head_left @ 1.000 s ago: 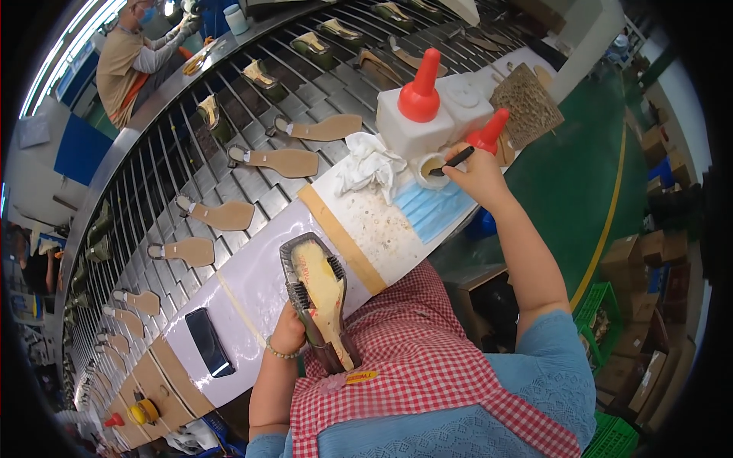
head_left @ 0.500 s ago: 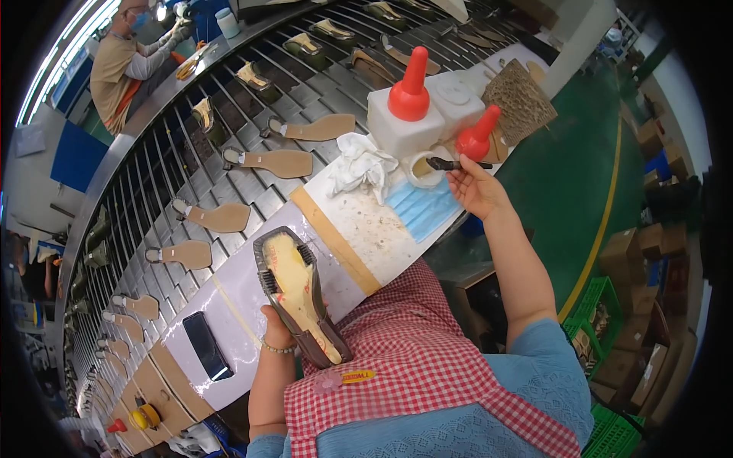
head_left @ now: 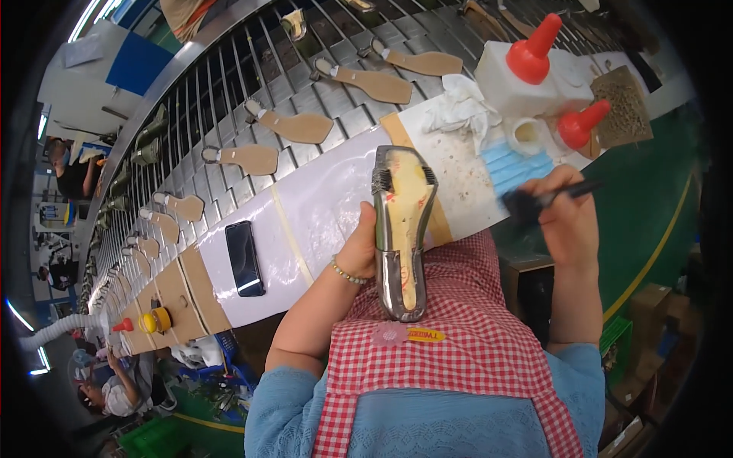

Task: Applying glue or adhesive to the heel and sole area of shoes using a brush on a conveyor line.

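My left hand [head_left: 359, 250] grips a dark shoe upper on a last [head_left: 404, 229], its underside up. Yellowish material with red marks fills the middle, and dark pleated edges fold in near the toe. The heel end rests close to my apron [head_left: 427, 366]. In my right hand [head_left: 565, 221] is a dark brush [head_left: 525, 204], smeared by motion, to the right of the shoe and apart from it. Beyond the brush lie a blue face mask [head_left: 510, 165] and an open white jar [head_left: 528, 136].
White containers [head_left: 500, 80] with red cone caps [head_left: 534, 57] stand at the far right, near a crumpled white cloth [head_left: 462, 111]. A phone [head_left: 243, 259] lies on the board at left. Tan soles [head_left: 294, 127] line the slatted conveyor [head_left: 179, 126] beyond.
The brush has left the jar and come nearer with my right hand. My left hand now holds the shoe more upright. The whole view has turned leftward.
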`<state>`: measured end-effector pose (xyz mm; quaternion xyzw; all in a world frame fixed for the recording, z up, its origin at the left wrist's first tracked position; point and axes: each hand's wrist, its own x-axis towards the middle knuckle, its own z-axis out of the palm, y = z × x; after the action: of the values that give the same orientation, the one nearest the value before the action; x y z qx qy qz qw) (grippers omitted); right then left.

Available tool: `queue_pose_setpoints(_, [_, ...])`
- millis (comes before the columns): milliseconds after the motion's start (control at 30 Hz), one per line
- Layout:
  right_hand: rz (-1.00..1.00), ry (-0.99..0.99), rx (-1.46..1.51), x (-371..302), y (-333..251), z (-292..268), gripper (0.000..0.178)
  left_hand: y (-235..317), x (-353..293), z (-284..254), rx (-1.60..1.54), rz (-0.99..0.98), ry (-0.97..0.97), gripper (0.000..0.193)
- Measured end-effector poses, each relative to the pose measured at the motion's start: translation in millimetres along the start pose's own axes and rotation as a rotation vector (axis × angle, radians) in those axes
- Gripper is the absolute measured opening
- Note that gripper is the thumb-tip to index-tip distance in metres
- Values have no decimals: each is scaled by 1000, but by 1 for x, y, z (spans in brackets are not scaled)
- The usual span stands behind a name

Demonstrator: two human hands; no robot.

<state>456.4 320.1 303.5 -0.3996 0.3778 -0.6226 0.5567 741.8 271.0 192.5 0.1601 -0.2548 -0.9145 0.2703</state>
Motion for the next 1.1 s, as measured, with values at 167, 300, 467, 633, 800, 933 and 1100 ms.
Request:
queue_pose_setpoints(167, [146, -275, -157, -21, 15, 55, 19, -1, -10, 7, 35, -66, 165, 90])
queue_pose_setpoints(300, [186, -353, -202, -26, 30, 65, 18, 2, -16, 9, 41, -77, 130, 90])
queue_pose_setpoints(467, [96, -350, -344, -28, 33, 74, 19, 3, -20, 21, 34, -77, 112, 91])
queue_pose_setpoints(633, [-247, -366, -635, -27, 25, 81, 19, 1, -21, 26, 48, -53, 145, 91])
queue_pose_setpoints(800, [-149, -480, -560, -33, 26, 79, 18, -1, -25, 15, 119, -116, 155, 98])
queue_pose_setpoints(933, [23, -576, -446, -34, 25, 78, 19, -2, -25, 12, 193, -157, 176, 108])
queue_pose_setpoints(1100, [71, -491, -421, -30, 28, 78, 18, 0, -24, 29, 79, -116, 177, 98])
